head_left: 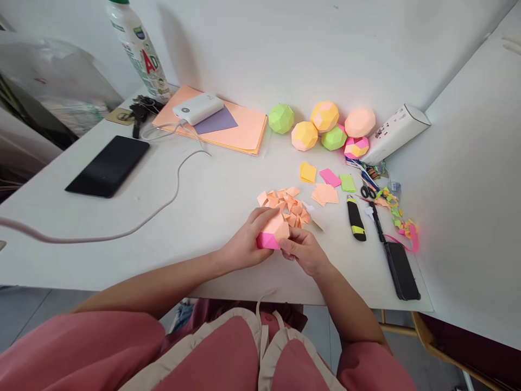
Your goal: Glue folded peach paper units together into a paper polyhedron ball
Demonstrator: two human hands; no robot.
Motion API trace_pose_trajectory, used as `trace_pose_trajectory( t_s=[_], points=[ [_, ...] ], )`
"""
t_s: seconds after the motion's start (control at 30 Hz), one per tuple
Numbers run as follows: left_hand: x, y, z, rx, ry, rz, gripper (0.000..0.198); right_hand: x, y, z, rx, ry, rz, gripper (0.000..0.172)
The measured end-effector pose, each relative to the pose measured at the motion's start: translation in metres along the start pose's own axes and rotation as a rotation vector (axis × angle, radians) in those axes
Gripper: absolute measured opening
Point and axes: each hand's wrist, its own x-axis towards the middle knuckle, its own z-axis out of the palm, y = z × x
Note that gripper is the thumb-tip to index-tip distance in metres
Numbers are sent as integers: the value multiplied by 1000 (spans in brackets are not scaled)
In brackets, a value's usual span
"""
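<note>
A folded paper ball [273, 231], peach on top with a pink part below, is held between both hands over the front of the table. My left hand [246, 241] wraps round its left side, thumb beneath and fingers over the top. At the right edge of the ball, my right hand [306, 250] pinches the paper with thumb and fingers. Just behind the hands lies a loose pile of small folded peach paper pieces [295, 206], partly hidden by the ball. Past it are small stacks of yellow [308, 172], pink [330, 177], green [347, 183] and peach paper [325, 194].
Several finished paper balls [324, 116] stand along the wall beside a white box [396, 133]. On the right lie a utility knife [356, 218], scissors [368, 191] and a black case [401, 270]. Leftward are a tablet [108, 165], a cable [178, 182], a power bank [198, 108] and a bottle [140, 51].
</note>
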Motion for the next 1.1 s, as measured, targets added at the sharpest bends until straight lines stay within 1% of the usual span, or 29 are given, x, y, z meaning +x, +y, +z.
trace_pose_trajectory(
  t_s=[0.2, 0.3, 0.4, 0.5, 0.6, 0.7, 0.9, 1.0, 1.1],
  points=[
    [0, 1, 1, 75, 26, 7, 74, 0, 2, 8, -46, 74, -91, 31],
    [-1, 1, 0, 91, 23, 2, 74, 0, 1, 9, -58, 99, -104, 32],
    [-1, 1, 0, 89, 24, -2, 74, 0, 2, 8, -67, 83, -100, 32],
    [-1, 0, 0, 99, 31, -5, 74, 0, 4, 5, -67, 63, -86, 29],
    [-1, 0, 1, 125, 38, 21, 73, 0, 4, 6, -66, 66, -74, 26],
    [-1, 0, 2, 146, 41, 50, 73, 0, 3, 9, -69, 79, -89, 26],
    [0, 1, 2, 158, 50, 58, 74, 1, 5, 10, -33, 72, -119, 25],
    [-1, -1, 3, 179, 44, 107, 75, 1, 6, 10, -21, 71, -113, 25],
    [-1, -3, 3, 187, 17, 180, 82, 0, 6, 10, -24, 72, -128, 28]
  ],
)
